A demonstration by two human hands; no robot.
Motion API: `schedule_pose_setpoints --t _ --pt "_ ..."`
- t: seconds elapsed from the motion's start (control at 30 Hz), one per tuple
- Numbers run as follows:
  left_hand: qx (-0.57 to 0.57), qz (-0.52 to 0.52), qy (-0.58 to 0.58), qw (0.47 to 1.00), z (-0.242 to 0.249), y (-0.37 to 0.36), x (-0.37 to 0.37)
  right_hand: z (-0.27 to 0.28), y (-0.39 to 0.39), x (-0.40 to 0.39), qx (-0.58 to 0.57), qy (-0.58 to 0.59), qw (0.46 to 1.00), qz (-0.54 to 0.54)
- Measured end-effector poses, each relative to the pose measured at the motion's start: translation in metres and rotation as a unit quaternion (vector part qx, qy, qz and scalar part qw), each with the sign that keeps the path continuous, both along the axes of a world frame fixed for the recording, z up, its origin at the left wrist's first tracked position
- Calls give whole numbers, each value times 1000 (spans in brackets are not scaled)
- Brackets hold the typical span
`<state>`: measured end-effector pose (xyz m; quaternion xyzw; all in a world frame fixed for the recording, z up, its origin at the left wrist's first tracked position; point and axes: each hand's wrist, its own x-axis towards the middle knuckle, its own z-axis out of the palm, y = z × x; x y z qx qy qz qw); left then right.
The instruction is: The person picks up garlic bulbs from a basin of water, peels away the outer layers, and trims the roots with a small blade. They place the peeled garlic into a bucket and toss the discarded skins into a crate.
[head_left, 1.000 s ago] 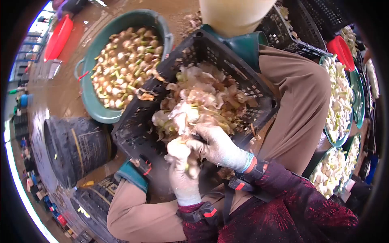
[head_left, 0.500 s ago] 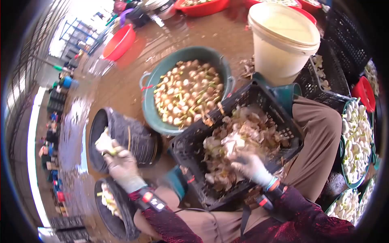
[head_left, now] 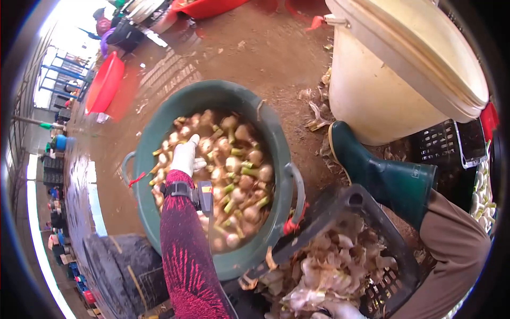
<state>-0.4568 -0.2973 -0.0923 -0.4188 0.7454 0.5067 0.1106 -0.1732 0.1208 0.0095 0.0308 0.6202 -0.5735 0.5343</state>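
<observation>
Green boot [head_left: 366, 166], label [head_left: 416, 171] illegible | left hand [head_left: 186, 156] over garlic bulbs [head_left: 234, 170] | grip: cannot tell

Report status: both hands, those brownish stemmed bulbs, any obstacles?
Left gloved hand at bulbs in round green plastic tub; grip unclear. Right hand at frame edge, by papery peelings in black plastic crate. No obstacle seen.

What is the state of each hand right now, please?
Left hand: over bulbs in the green tub; grip unclear.
Right hand: partly out of view, at the black crate; cannot tell.
</observation>
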Motion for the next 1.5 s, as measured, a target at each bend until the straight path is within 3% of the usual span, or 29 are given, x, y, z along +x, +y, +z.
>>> schedule_pose_setpoints --t 0.07,0.1,0.17,0.2,0.23,0.33,0.43,0.47,0.5,0.53,0.57,0.63,0.67,0.73,0.9,0.93,0.97,1.1,1.13,1.2,1.27,1.33,1.37,1.4,1.43,1.47,1.5 --pt "-51 -28 -25 998 -32 8 -19 -3 0 -9 -4 -52 999 -14" --pt "-39 -26 -5 999 -37 18 -18 -9 -1 -5 -9 8 1000 -28" --pt "92 -42 46 994 -52 4 -18 -7 0 -8 -1 2 1000 -24" --pt "168 -46 95 980 -36 14 -16 -4 1 -10 4 11 1000 -17" --pt "82 -42 126 988 -19 26 -5 -3 4 -6 12 32 999 -6" --pt "163 -32 254 953 37 40 40 7 9 -1 27 111 993 -6" --pt "153 52 323 933 95 85 116 7 19 18 26 250 968 4" --pt "155 16 328 932 105 98 145 7 21 22 22 293 956 -2" --pt "194 89 313 926 125 129 175 9 22 25 24 327 945 -13" --pt "38 38 255 965 149 167 207 15 22 27 26 359 933 -25" --pt "25 9 258 966 147 185 241 26 22 25 11 391 919 -37" --pt "150 61 267 950 144 224 305 28 19 32 49 482 875 0" --pt "145 100 188 966 138 238 330 19 16 41 78 523 848 36" --pt "100 153 194 964 126 271 373 -3 9 62 62 605 792 48" --pt "109 132 135 976 129 287 423 -1 6 91 32 579 800 155" --pt "106 142 127 976 129 291 426 0 6 92 54 545 808 217" --pt "42 178 159 970 111 291 428 -3 5 96 49 554 807 201" --pt "-45 123 105 986 102 287 446 -9 2 103 34 536 833 131" --pt "-48 122 139 982 106 293 450 -12 3 105 14 527 845 88" --pt "88 87 131 984 115 279 451 -5 8 100 -27 523 849 75" --pt "84 137 135 978 119 288 450 -1 12 104 -5 521 843 131" --pt "17 179 141 974 107 289 452 -6 7 113 33 578 793 187" --pt "16 165 149 975 113 290 447 -21 6 120 3 597 785 164" --pt "-53 151 188 969 105 292 449 -19 6 123 -11 628 771 110" --pt "-105 50 194 974 94 283 459 -108 -23 148 95 738 652 144" --pt "16 135 103 985 100 277 452 -60 -10 141 -2 478 878 43" --pt "-78 101 156 980 94 282 452 -19 -1 124 20 332 936 116"
